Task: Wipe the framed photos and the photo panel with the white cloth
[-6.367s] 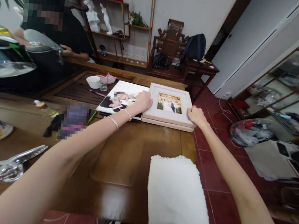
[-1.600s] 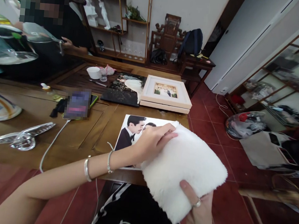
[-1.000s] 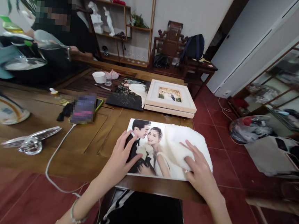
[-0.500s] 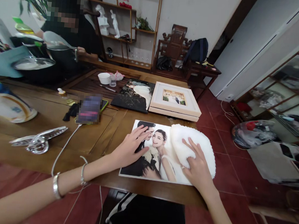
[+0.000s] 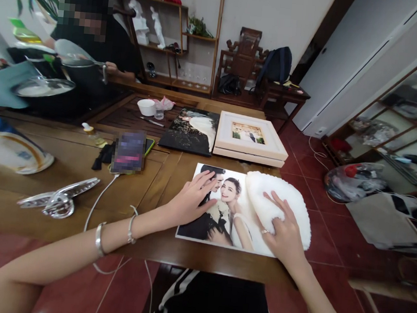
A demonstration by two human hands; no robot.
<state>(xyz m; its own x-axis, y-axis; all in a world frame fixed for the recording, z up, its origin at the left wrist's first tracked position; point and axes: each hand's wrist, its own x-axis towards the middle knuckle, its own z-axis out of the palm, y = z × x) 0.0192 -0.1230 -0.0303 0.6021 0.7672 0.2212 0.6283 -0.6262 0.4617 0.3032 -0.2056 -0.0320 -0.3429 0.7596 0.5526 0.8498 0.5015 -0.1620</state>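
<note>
A large couple's photo print [image 5: 219, 242] lies face up near the table's front edge. Fingers spread, my left hand [image 5: 190, 199] rests flat on its left part, over the dark-haired figure. A white fluffy cloth [image 5: 301, 199] with a scalloped edge covers the right part of the print and reaches past its side. My right hand [image 5: 285, 236] lies on this cloth with two fingers stretched out and the others partly bent. Whether the cloth is a plain piece or a mitt, I cannot tell.
Behind the print are a white framed picture [image 5: 250, 153] and a dark photo panel [image 5: 186, 142]. Left on the table [image 5: 128, 242] lie a phone [image 5: 130, 152] with a cable, a silver metal press [image 5: 58, 202] and a bottle [image 5: 93, 134]. A person [image 5: 105, 45] in black sits across, near pots.
The view has shifted slightly, so table items appear a little further right. Both hands keep about the same places, the left on the print and the right on the white cloth.
</note>
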